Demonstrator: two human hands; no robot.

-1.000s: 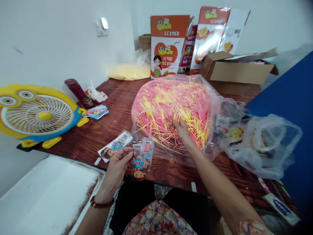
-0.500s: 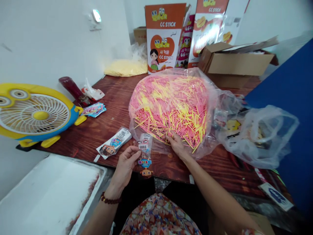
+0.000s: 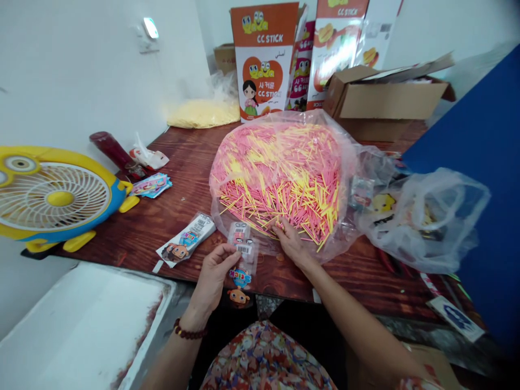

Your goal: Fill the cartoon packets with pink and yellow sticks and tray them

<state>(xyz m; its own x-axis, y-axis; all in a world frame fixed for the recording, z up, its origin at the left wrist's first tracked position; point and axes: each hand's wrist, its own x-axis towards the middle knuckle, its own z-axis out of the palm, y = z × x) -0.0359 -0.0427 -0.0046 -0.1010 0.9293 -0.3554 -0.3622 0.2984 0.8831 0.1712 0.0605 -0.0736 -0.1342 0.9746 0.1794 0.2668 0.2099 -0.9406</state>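
My left hand (image 3: pixel 216 275) pinches a small clear printed packet (image 3: pixel 240 277) by its side, over the table's front edge. The packet bears a barcode, blue lettering and a cartoon face at its lower end. At the near edge of a heap of thin pink and yellow sticks (image 3: pixel 280 189), my right hand (image 3: pixel 293 245) has its fingers closed, with a few stick ends showing at the fingertips. A large clear plastic bag (image 3: pixel 352 162) lies around the heap. Left of my left hand, a stack of similar flat packets (image 3: pixel 186 241) rests on the table.
A yellow and blue fan (image 3: pixel 60 197) stands at the left, near a dark red bottle (image 3: pixel 111 149) and colourful cards (image 3: pixel 151 185). Printed boxes (image 3: pixel 264 59) and an open carton (image 3: pixel 390 100) line the back. A plastic carrier bag (image 3: pixel 442 216) sits at right, beside a blue panel (image 3: pixel 471 135).
The view has shifted slightly. The packet in my left hand has turned to face the camera more and sits a little lower. My right hand stays at the heap's near edge.
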